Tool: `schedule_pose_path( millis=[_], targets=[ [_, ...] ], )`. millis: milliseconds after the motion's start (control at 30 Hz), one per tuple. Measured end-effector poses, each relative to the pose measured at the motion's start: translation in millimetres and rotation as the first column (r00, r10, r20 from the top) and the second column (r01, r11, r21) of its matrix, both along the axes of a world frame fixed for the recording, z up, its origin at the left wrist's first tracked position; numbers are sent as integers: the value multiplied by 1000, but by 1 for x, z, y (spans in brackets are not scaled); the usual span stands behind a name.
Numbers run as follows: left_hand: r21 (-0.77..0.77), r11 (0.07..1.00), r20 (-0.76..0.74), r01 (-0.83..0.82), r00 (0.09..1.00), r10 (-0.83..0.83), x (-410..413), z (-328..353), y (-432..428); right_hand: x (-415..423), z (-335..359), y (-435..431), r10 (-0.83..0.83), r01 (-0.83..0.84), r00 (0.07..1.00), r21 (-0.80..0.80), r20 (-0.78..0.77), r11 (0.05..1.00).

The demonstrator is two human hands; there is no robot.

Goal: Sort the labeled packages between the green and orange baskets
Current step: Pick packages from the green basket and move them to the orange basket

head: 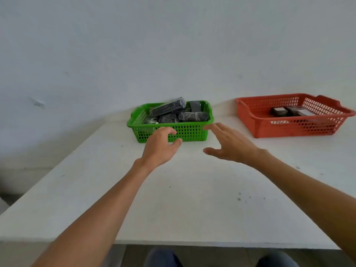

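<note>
A green basket (189, 132) stands at the far middle of the white table, heaped with several dark wrapped packages (167, 107). To its right stands an orange basket (256, 120) holding a few dark packages with white labels (279, 111). My left hand (160, 146) hovers just in front of the green basket's near wall, fingers curled and apart, holding nothing. My right hand (229, 144) is at the basket's near right corner, fingers spread, empty.
The white table (183, 199) runs up to a plain white wall behind both baskets. The table's left edge slants away at the left, and its front edge is near my knees (163, 258).
</note>
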State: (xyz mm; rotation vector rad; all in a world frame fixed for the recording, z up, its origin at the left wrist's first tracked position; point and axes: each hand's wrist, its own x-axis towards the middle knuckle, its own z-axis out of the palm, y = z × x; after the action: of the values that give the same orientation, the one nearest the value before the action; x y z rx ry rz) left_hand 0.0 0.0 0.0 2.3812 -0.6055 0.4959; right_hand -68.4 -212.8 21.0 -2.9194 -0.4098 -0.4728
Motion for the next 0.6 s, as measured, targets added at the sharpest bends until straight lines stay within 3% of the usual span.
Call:
schedule_pose_path(
  millis=[267,333,467,600],
  targets=[
    [16,999,174,-47,984,43,92,3,-19,97,12,-15,-89,87,976,23,200,996],
    [17,999,159,-44,986,41,115,4,-23,122,16,-19,-99,107,982,-41,159,993],
    [7,998,109,-63,992,62,148,-6,-29,161,25,-29,-99,93,992,-84,-74,992],
    [44,997,313,-63,949,46,155,-23,-27,174,29,-38,9,-7,990,13,-142,1000]
  ],
)
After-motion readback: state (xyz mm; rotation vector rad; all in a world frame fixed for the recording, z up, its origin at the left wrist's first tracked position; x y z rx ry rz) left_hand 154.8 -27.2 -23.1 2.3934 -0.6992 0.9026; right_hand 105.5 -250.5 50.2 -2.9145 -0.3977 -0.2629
